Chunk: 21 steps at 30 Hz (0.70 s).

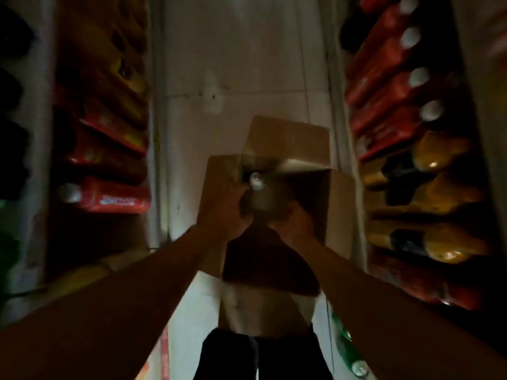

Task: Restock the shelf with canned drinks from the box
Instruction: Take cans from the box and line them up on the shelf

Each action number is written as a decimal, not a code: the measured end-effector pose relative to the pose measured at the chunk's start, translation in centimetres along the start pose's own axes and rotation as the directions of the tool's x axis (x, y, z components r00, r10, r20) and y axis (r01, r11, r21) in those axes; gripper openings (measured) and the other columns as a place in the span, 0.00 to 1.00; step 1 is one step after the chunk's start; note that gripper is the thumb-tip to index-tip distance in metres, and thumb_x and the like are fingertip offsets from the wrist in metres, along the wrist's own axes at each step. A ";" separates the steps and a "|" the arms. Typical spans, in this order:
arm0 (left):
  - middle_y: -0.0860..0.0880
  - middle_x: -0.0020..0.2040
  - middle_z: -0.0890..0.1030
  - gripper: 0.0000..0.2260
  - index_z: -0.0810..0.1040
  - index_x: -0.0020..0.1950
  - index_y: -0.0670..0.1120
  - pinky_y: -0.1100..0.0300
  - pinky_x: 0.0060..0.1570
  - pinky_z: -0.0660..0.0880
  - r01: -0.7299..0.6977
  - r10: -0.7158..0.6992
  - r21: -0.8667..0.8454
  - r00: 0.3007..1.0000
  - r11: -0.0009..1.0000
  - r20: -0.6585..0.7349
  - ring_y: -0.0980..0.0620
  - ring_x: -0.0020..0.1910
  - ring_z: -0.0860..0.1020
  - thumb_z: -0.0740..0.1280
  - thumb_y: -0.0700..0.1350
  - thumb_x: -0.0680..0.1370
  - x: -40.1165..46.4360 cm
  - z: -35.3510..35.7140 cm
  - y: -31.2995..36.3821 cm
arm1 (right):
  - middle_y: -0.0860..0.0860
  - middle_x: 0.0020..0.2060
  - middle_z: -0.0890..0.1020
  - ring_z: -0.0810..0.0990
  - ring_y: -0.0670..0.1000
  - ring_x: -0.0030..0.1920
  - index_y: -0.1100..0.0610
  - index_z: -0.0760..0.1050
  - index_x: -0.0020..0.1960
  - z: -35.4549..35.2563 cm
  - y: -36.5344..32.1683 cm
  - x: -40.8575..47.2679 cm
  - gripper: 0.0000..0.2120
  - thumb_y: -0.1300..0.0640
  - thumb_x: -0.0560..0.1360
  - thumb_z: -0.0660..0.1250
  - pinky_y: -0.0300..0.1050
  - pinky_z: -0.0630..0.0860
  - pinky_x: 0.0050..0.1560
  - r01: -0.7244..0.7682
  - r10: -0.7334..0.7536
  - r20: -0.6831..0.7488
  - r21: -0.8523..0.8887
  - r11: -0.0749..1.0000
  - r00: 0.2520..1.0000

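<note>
Both hands reach into the open box [285, 149]; the left hand [219, 212] and right hand [293, 218] together grasp a blurred can [258, 204] between them.

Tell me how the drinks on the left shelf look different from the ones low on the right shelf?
The left shelf drinks are red; the low right shelf drinks are orange-yellow. The left ones look like slim cans, the right ones rounder, like bottles, with dark labels. Both lie in rows pointing into the aisle.
</note>
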<state>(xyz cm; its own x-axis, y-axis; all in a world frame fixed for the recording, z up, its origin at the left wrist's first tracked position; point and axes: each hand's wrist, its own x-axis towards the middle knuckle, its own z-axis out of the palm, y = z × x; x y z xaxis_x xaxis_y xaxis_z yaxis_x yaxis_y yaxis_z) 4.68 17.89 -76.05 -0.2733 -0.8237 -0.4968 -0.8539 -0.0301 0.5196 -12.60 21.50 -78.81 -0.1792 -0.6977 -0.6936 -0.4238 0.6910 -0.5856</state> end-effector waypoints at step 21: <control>0.45 0.70 0.62 0.24 0.62 0.70 0.58 0.45 0.48 0.80 -0.032 0.034 0.015 0.970 0.999 -0.239 0.41 0.59 0.74 0.65 0.43 0.77 7.2 10.6 -8.1 | 0.61 0.63 0.79 0.77 0.57 0.65 0.66 0.76 0.64 13.3 4.2 21.1 0.20 0.59 0.75 0.71 0.41 0.70 0.59 -0.098 0.112 -0.208 0.079 0.992 0.972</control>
<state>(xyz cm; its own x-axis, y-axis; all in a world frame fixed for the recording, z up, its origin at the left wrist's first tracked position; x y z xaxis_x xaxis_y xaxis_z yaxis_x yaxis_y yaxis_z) 4.91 18.23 -91.15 -0.1887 -0.9357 -0.2980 -0.8511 0.0044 0.5250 -6.37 12.20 -101.46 -0.4060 -0.6396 -0.6527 -0.3329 0.7687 -0.5461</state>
